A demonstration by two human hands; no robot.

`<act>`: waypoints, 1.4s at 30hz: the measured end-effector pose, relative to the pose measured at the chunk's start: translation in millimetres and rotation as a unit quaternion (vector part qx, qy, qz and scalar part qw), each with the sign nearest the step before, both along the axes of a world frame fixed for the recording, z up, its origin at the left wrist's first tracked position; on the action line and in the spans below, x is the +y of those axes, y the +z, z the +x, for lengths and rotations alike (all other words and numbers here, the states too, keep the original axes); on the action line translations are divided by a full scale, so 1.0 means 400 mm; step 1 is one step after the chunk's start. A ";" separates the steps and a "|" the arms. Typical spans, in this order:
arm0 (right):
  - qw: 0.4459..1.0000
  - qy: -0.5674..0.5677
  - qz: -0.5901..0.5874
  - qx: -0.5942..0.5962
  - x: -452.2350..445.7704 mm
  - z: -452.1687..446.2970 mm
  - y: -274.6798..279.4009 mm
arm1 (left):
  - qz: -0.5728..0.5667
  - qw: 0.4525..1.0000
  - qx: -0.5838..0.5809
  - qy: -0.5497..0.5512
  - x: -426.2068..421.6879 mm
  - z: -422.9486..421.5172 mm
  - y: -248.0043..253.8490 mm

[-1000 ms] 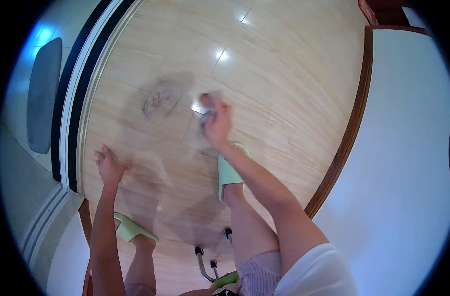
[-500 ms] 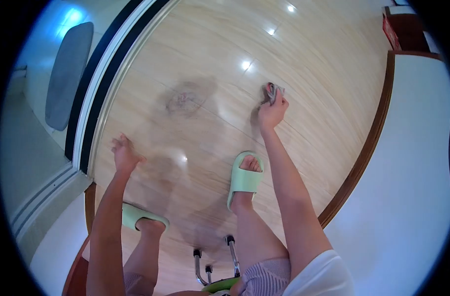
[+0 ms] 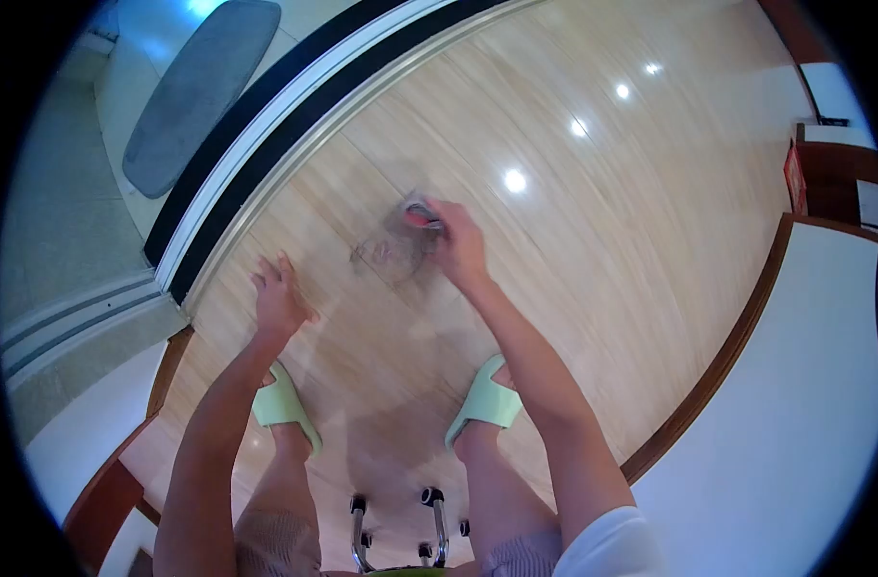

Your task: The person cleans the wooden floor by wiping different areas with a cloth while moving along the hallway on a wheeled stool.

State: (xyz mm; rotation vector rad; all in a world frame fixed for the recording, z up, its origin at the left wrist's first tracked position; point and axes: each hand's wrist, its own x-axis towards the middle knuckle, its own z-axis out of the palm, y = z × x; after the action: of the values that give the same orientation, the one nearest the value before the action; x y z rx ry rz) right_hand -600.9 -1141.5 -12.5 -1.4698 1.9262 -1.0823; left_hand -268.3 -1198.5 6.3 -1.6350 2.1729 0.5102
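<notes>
My right hand is closed around a small grey-and-red bundle; its exact kind is too small to make out. It is held at the upper right of a scattered patch of dark hair-like debris on the pale wood-look floor. Whether the bundle touches the floor, I cannot tell. To the left of the debris, my left hand hovers empty with its fingers spread.
Green slippers are on my feet, with a stool's chrome legs between them. A sliding-door track runs along the left, a grey mat beyond it. On the right stands a white cabinet with brown edging.
My right hand has brought the bundle left, from the floor at the right to the debris patch. My view has turned, and my feet sit differently. The left hand stays open.
</notes>
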 end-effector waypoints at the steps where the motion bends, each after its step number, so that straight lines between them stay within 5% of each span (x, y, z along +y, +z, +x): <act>1: 0.999 -0.051 -0.005 0.000 -0.006 -0.034 0.017 | -0.015 1.000 0.007 -0.011 0.005 0.009 -0.009; 4: 0.976 -0.211 0.037 0.040 -0.026 -0.183 0.070 | -0.008 0.999 0.035 -0.002 0.011 0.013 -0.005; 6: 0.955 -0.252 -0.022 0.158 -0.041 -0.294 -0.021 | -0.001 0.999 0.048 0.020 0.010 0.000 0.010; 9: 0.953 -0.243 0.012 0.179 -0.103 -0.257 -0.054 | -0.019 0.998 0.057 0.035 0.012 -0.004 0.010; 12: 0.985 -0.103 0.087 0.109 -0.155 -0.068 0.012 | -0.031 0.995 0.080 0.042 0.021 -0.002 0.016; 15: 0.996 0.075 0.028 0.028 -0.186 0.031 0.011 | -0.030 0.993 0.097 0.057 0.015 -0.016 0.038; 17: 0.995 0.085 0.045 0.005 -0.216 0.015 0.022 | -0.024 0.995 0.085 0.055 0.016 -0.007 0.033; 22: 0.983 -0.114 -0.007 0.143 -0.435 -0.227 -0.030 | -0.020 0.997 0.064 0.023 0.021 0.002 0.018; 25: 0.972 -0.195 0.033 0.125 -0.565 -0.322 -0.077 | -0.002 0.998 0.046 0.030 0.012 -0.006 0.022; 28: 0.973 -0.175 0.096 0.117 -0.623 -0.283 -0.085 | 0.012 0.998 0.045 0.040 0.012 -0.011 0.030; 32: 0.975 -0.074 0.064 0.198 -0.591 -0.082 -0.066 | 0.033 0.996 0.062 0.051 0.003 -0.010 0.047; 38: 0.980 0.154 -0.003 0.124 -0.354 0.261 -0.047 | -0.005 0.996 0.080 0.050 0.018 0.003 0.054; 42: 0.953 0.292 0.063 0.045 -0.306 0.337 0.030 | -0.037 0.982 0.184 0.028 0.029 0.066 0.060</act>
State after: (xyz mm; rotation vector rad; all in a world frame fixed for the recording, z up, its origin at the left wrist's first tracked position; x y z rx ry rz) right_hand -466.3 -1264.0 -0.4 -1.8669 1.4277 -0.6176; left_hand -241.8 -1186.8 30.2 -1.7584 2.4361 0.8154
